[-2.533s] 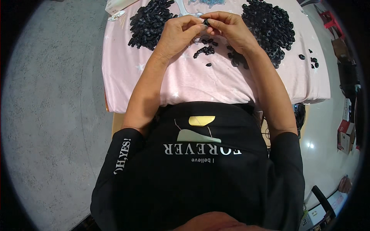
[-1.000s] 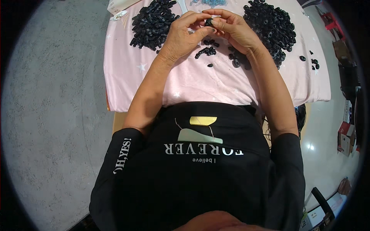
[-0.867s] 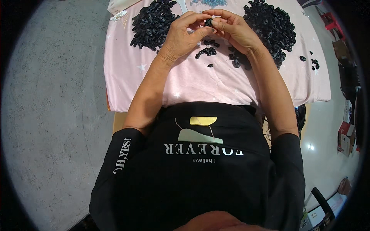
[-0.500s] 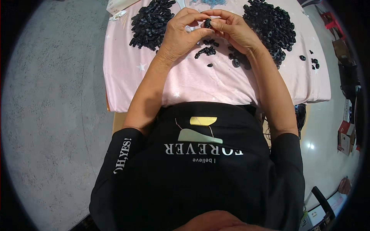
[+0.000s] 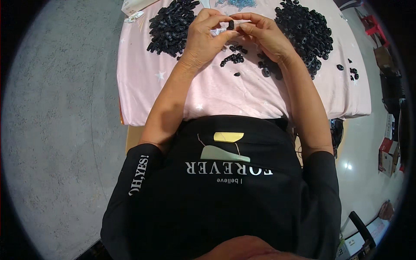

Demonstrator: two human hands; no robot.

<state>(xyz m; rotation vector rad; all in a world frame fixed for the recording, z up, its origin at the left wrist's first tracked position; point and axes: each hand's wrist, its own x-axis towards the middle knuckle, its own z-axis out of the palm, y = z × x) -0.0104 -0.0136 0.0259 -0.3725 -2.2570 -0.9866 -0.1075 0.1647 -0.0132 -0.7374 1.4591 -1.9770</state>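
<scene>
Right now my left hand [image 5: 207,37] and right hand [image 5: 265,35] meet above the far middle of the worktop [image 5: 225,93], fingertips of both pinched together on one small black piece [image 5: 231,24], lifted clear of the pink cloth so I can turn it between them. It looks dark, stubby and ring-like. Heaps of the same black pieces lie far left [image 5: 170,26] and far right [image 5: 305,31], with a few loose ones [image 5: 234,57] just below my hands.

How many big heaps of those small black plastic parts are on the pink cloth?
2: left heap of small black plastic parts beyond the left hand, right heap beyond the right hand. Loose strays lie between.
</scene>
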